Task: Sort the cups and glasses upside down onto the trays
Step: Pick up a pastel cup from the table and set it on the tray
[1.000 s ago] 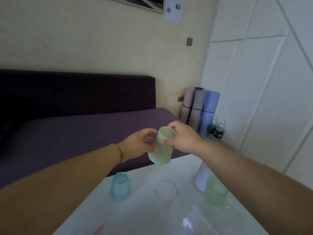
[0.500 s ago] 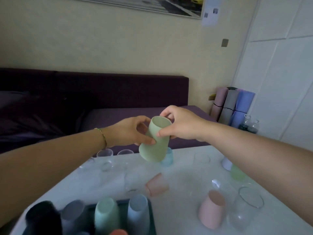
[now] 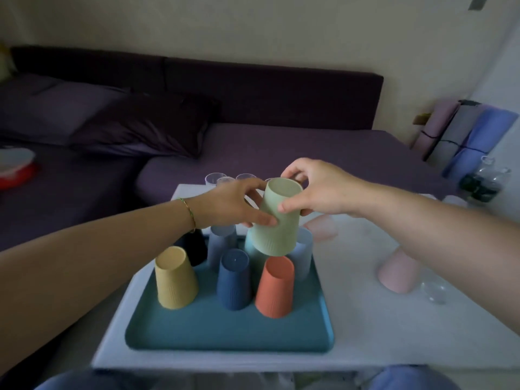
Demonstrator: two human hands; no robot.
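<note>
Two hands pinch the pale green cup (image 3: 277,220) by its tapered, ribbed sides, left hand (image 3: 236,204) and right hand (image 3: 318,190) curled round it. It hangs tilted, mouth down, above the teal tray (image 3: 225,330). Matte yellow cup (image 3: 174,277), navy cup (image 3: 233,277) and orange cup (image 3: 275,288) stand inverted nearer; bare tray runs to its rounded near rim.

The one head-worn view looks forward and down, close above the tray (image 3: 225,330) on the table (image 3: 365,319), sofa (image 3: 281,142) beyond.
</note>
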